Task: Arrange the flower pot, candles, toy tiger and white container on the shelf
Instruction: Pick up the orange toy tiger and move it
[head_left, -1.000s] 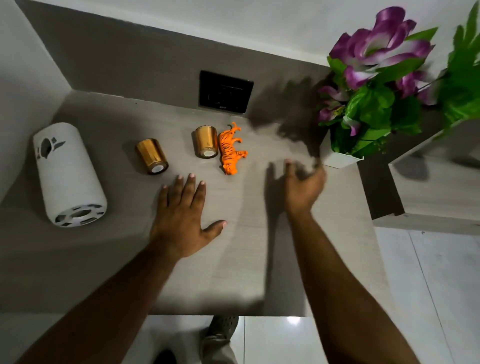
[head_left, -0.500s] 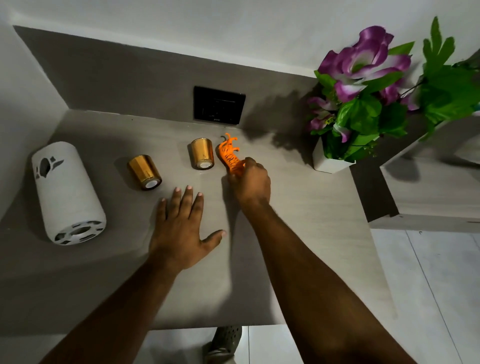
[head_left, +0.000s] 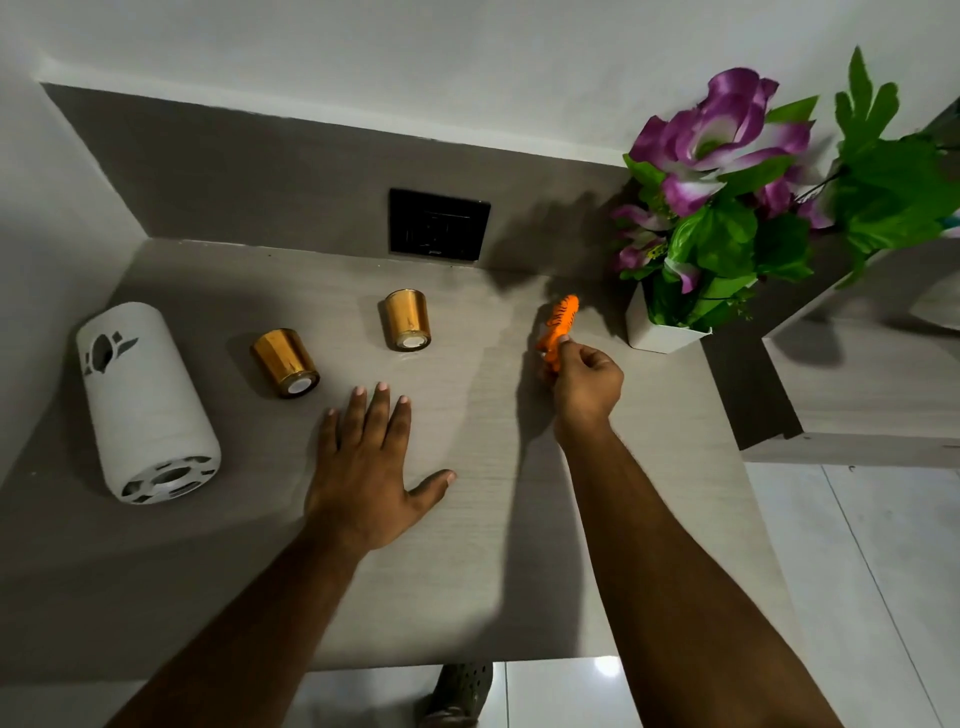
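The right hand (head_left: 586, 382) pinches the toy tiger (head_left: 558, 325) at its near end, just short of the flower pot (head_left: 658, 332) beyond it. The left hand (head_left: 366, 457) lies flat and spread on the shelf (head_left: 467, 571), holding nothing, with two candles (head_left: 285, 362) (head_left: 408, 319) just past its fingertips and the white container (head_left: 145, 395) to its left.

Head camera looks steeply down at shelf (head_left: 467, 545).

This looks like a room in a home. I stand at a pale wood-grain shelf (head_left: 467, 597) built into a white-walled corner, with a black switch plate (head_left: 439, 224) on its grey back panel. Below the shelf's front edge lies glossy white tile floor (head_left: 857, 597); decorative pieces sit on it.
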